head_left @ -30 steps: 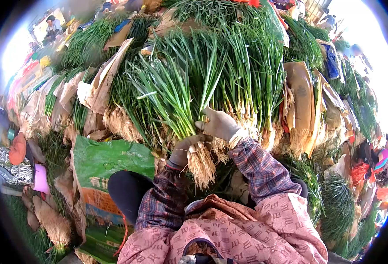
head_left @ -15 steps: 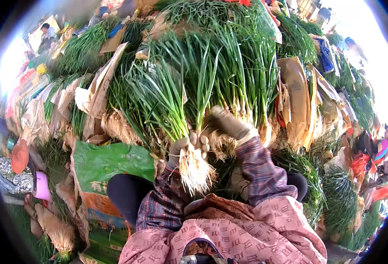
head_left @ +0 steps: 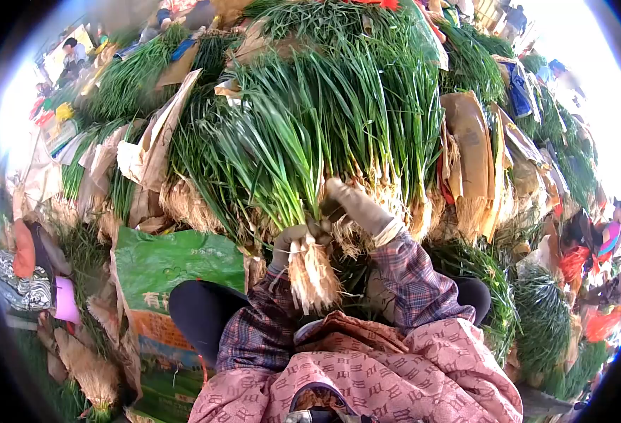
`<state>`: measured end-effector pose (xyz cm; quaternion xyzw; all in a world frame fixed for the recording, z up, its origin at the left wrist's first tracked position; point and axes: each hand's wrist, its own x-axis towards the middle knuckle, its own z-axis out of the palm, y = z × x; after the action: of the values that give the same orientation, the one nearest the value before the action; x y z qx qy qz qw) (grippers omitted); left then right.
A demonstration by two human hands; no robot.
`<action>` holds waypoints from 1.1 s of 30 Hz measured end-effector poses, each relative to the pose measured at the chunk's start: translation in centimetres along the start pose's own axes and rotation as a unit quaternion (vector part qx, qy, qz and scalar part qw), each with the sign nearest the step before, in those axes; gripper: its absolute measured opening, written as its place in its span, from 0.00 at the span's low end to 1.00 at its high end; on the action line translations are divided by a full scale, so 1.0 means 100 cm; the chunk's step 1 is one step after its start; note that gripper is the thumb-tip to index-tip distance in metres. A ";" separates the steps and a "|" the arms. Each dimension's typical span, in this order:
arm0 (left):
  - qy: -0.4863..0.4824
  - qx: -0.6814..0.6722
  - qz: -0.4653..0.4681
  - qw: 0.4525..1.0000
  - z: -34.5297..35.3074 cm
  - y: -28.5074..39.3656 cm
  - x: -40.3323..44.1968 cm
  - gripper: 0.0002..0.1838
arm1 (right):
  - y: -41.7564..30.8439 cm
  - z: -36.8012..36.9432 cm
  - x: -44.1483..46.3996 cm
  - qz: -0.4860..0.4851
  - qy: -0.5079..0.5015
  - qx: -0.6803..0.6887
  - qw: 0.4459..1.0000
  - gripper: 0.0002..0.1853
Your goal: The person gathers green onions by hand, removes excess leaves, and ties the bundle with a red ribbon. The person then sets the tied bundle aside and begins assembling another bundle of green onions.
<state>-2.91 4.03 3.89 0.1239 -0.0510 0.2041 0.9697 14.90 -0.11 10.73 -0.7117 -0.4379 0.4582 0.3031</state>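
A bunch of green onions (head_left: pixel 282 194) is held low on its stems, leaves fanned up and away, with pale stringy roots (head_left: pixel 314 278) hanging toward me. My left hand (head_left: pixel 290 243), in a dirty beige glove, is wrapped round it from the left. From the right, my gloved right hand (head_left: pixel 359 208) meets the bunch just above the left, its curled fingers closed at the stems on that side. Its fingertips are partly hidden. Directly beyond both hands stands a dense row of green onions (head_left: pixel 388 134), roots toward me.
A green printed sack (head_left: pixel 176 257) lies by my left knee (head_left: pixel 205 317). Brown paper wraps (head_left: pixel 469 148) stand among onion bundles at right. More bundles (head_left: pixel 543 317) lie at far right, and a loose one (head_left: pixel 88 366) at lower left. Other people (head_left: pixel 74 53) are in the background.
My right hand has moved left and slightly down to the bunch in my left hand. The separate upright stalks now merge with that bunch, which looks fuller.
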 end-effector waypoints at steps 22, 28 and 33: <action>-0.219 -0.159 0.017 0.963 0.002 -0.016 -0.003 0.11 | 0.001 -0.051 0.029 -0.080 0.032 0.447 0.890 0.19; -0.103 -0.120 -0.002 0.987 0.006 -0.016 -0.008 0.11 | -0.029 0.013 0.039 -0.031 0.092 0.416 0.904 0.11; -0.050 -0.112 -0.040 0.992 -0.021 -0.021 -0.003 0.12 | -0.002 0.002 0.049 -0.024 0.111 0.252 0.961 0.41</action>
<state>-2.22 2.59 1.39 0.0268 -0.1168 0.1518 0.9811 15.59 4.38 8.92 -0.6481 -0.2889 0.4639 0.5304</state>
